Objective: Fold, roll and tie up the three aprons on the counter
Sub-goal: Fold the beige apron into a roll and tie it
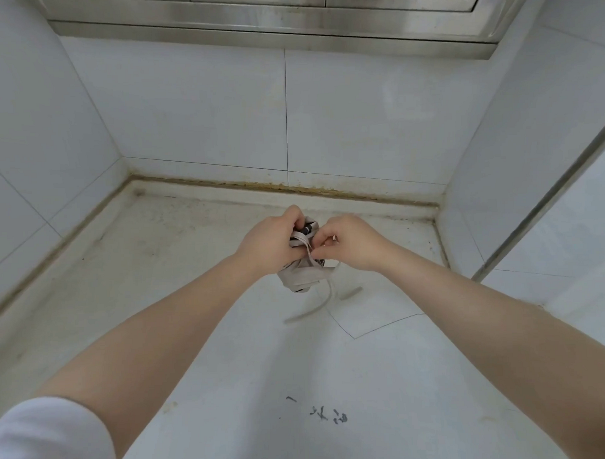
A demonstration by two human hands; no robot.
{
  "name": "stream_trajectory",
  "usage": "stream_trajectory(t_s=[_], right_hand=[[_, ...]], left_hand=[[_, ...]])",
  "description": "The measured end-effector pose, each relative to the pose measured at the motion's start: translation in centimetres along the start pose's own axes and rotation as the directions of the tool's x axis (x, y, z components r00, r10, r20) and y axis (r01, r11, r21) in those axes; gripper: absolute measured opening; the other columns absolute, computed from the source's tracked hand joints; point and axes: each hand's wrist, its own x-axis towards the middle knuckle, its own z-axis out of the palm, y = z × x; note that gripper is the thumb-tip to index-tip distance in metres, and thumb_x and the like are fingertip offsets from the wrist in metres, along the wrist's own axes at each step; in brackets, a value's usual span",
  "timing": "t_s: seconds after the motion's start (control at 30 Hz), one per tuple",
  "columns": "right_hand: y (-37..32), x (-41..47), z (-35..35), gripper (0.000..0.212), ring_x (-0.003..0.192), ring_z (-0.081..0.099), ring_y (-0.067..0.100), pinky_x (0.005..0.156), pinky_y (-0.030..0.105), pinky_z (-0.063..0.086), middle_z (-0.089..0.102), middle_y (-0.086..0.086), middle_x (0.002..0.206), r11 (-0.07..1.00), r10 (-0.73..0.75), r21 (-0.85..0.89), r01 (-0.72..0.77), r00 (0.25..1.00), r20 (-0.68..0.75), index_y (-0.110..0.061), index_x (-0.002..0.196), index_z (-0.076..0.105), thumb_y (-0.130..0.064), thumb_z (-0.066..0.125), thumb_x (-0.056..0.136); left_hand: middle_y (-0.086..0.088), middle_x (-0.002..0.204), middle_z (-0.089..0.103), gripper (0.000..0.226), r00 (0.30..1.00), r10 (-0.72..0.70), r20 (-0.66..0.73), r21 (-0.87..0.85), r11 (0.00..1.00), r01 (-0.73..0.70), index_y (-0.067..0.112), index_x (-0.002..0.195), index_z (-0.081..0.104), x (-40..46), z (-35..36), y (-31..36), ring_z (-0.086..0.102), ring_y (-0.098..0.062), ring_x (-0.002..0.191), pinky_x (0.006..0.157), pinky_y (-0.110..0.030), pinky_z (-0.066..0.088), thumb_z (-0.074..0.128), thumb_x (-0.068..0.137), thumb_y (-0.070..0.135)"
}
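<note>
Both hands are seen in the head view, held close together above the far part of the counter point(200, 301). A small rolled beige apron point(301, 277) is gripped by the left hand point(270, 242), whose fingers are curled over the top of the bundle. A thin beige strap point(306, 244) is pinched between thumb and fingertips of the right hand point(349, 241), just beside the left hand and against the roll. The bundle is wrapped by bands of the same strap, and a dark patch is visible at its upper end between the two hands. Two loose strap ends point(322, 306) are seen trailing from the roll down toward the counter; whether the bundle itself rests on the surface or is held just above it cannot be told. A white sleeve point(44, 441) is visible on the left upper arm at the lower left corner.

White tiled walls point(204, 105) enclose the counter on three sides, with a stained seam along the back edge. A steel range hood point(270, 21) is mounted overhead. Dark scribbled marks point(330, 413) are seen on the near counter surface.
</note>
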Motion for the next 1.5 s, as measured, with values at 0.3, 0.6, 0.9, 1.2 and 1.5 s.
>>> stream_trajectory(t_s=[0.3, 0.6, 0.9, 1.2, 1.5], right_hand=[[-0.7, 0.4, -2.2, 0.022, 0.079, 0.051, 0.018, 0.072, 0.030, 0.039, 0.056, -0.002, 0.075, 0.903, 0.254, 0.372, -0.214, 0.965, -0.060, -0.013, 0.062, 0.053, -0.010, 0.052, 0.084], [-2.3, 1.9, -6.6, 0.039, 0.072, 0.059, 0.016, 0.070, 0.027, 0.050, 0.066, 0.002, 0.078, 0.259, 0.222, 0.958, -0.125, 0.973, 0.067, -0.013, 0.097, 0.054, -0.045, 0.033, 0.099], [0.2, 1.9, -2.6, 0.031, 0.091, 0.052, 0.024, 0.081, 0.033, 0.041, 0.053, 0.011, 0.105, 0.707, 0.477, 0.608, -0.361, 0.878, -0.034, -0.002, 0.114, 0.050, -0.026, 0.039, 0.098], [0.4, 0.7, -0.3, 0.047, 0.104, 0.057, 0.024, 0.087, 0.039, 0.052, 0.056, 0.007, 0.117, 0.913, 0.250, 0.344, -0.218, 0.967, -0.052, -0.007, 0.127, 0.045, -0.043, 0.037, 0.098], [1.4, 0.5, 0.7, 0.046, 0.084, 0.054, 0.028, 0.061, 0.033, 0.036, 0.053, 0.005, 0.078, 0.970, 0.238, 0.087, -0.227, 0.958, -0.160, -0.005, 0.100, 0.049, -0.049, 0.038, 0.096]], left_hand=[[0.001, 0.080, 0.052, 0.041, 0.998, 0.008, 0.056, 0.143, 0.990, -0.016, 0.009, 0.108, 0.044, -0.1, -0.8, 0.3, 0.048, -0.024, 0.071, 0.058, -0.030, 0.033, 0.067, 0.082, 0.031], [0.006, 0.070, 0.050, 0.052, 0.968, -0.052, 0.247, -0.064, 0.996, 0.069, 0.014, 0.115, 0.038, -0.8, 0.5, 0.0, 0.048, -0.015, 0.063, 0.053, -0.023, 0.035, 0.073, 0.077, 0.021], [0.002, 0.075, 0.062, 0.103, 0.959, -0.230, 0.168, -0.687, 0.671, 0.281, 0.041, 0.145, -0.004, -1.2, 1.0, -0.8, 0.059, 0.003, 0.058, 0.058, -0.009, 0.045, 0.070, 0.082, 0.007], [-0.002, 0.109, 0.066, 0.049, 0.941, -0.332, -0.062, -0.615, 0.756, 0.226, 0.013, 0.119, 0.057, 0.2, 0.8, -0.2, 0.063, -0.018, 0.100, 0.093, -0.040, 0.050, 0.076, 0.075, 0.026], [0.013, 0.093, 0.062, 0.038, 0.953, -0.285, -0.108, -0.679, 0.721, 0.138, 0.018, 0.113, 0.057, -0.4, 0.2, 0.2, 0.062, -0.004, 0.084, 0.074, -0.014, 0.050, 0.074, 0.079, 0.016]])
